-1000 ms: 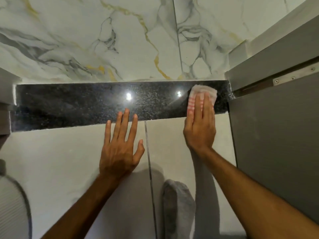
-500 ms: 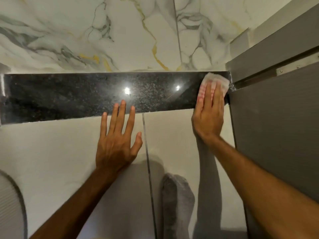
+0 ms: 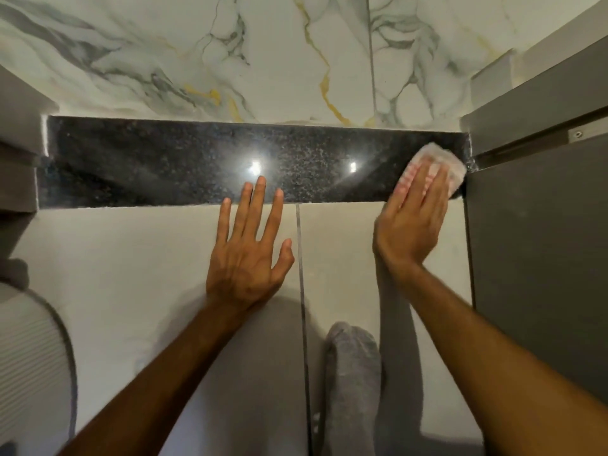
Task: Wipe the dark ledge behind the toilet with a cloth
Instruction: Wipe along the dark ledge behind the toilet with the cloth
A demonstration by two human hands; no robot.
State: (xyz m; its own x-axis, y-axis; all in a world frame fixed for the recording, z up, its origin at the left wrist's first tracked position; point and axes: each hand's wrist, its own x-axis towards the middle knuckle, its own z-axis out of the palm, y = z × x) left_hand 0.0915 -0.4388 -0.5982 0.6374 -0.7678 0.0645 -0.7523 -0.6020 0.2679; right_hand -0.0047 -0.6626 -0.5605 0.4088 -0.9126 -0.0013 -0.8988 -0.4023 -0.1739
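**Ledge wipe: cloth at right end**

R hand (image 3: 409, 222) flat, fingers together, pressing pink-white cloth (image 3: 441, 162) onto dark ledge (image 3: 164, 166) at its right end, beside grey cabinet (image 3: 539, 241). L hand (image 3: 248, 251) spread wide, empty, braced on pale wall tile (image 3: 131, 258), fingertips overlapping ledge's front edge.

Right hand (image 3: 409, 225) presses cloth (image 3: 442, 162) onto ledge (image 3: 164, 162)

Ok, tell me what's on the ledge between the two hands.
Nothing: head view shows bare ledge between left hand and right hand, only a light reflection.
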